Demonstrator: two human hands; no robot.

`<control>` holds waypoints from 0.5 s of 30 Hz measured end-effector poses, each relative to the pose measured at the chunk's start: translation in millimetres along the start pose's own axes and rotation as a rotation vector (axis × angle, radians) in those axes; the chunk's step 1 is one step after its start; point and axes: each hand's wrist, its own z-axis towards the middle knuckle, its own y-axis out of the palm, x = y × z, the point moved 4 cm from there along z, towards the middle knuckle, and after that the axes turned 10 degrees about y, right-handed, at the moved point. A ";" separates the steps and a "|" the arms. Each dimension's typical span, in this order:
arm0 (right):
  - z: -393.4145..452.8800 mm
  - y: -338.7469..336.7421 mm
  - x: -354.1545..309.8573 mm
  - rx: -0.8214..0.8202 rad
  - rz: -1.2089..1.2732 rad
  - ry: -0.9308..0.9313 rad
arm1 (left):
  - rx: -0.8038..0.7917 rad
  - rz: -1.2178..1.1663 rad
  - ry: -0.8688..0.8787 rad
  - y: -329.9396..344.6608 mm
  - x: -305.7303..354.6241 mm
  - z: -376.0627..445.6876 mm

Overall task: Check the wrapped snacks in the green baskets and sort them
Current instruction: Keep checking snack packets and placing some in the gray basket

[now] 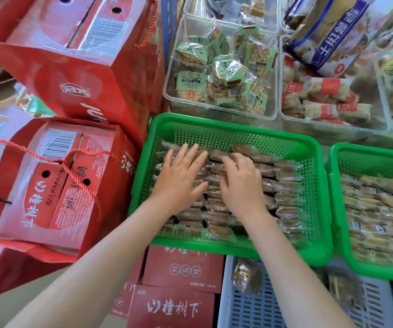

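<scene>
1. Nearest the viewer: red drink cartons (pixel 170 306) and a pale blue slatted crate (pixel 250 308) lie below the near rim of the green basket (pixel 318 209); one wrapped snack (pixel 246 275) rests in the crate.
2. The green basket holds rows of brown wrapped snacks (pixel 283 192) packed edge to edge, wall to wall; only a strip along its far wall shows bare mesh.
3. Left hand (pixel 181 178): fingers (pixel 192 150) straight and slightly spread, palm down, resting flat on the snacks in the basket's left half.
4. Right hand (pixel 240 183): fingers (pixel 228 162) curled, tips pressing into the snack row at the basket's middle; whether they pinch one wrapper cannot be told.
5. A second green basket (pixel 333 176) of paler snacks stands just beside the right wall.
6. Red gift bags (pixel 55 176) crowd the left wall.
7. Beyond the far rim: clear tubs (pixel 174 100) of green-wrapped and red-banded pastries.
</scene>
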 end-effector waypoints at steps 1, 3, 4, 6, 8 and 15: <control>-14.5 -2.0 -1.1 -0.009 0.108 0.024 | 0.021 -0.055 0.002 0.1 3.0 -16.7; -44.3 -2.0 -7.6 -0.168 0.268 0.081 | 0.109 -0.164 -0.002 3.4 8.2 -54.3; -58.1 0.3 -12.4 -0.281 0.296 0.109 | 0.174 -0.175 -0.004 5.6 10.1 -72.6; -79.4 8.8 -20.6 -0.430 0.270 0.151 | 0.249 -0.162 -0.014 17.1 11.9 -105.5; -89.9 17.6 -25.8 -0.468 0.196 0.197 | 0.203 -0.134 -0.025 31.9 16.0 -133.6; -85.2 33.3 -41.1 -0.445 -0.063 0.274 | 0.102 -0.057 -0.020 52.5 18.5 -158.2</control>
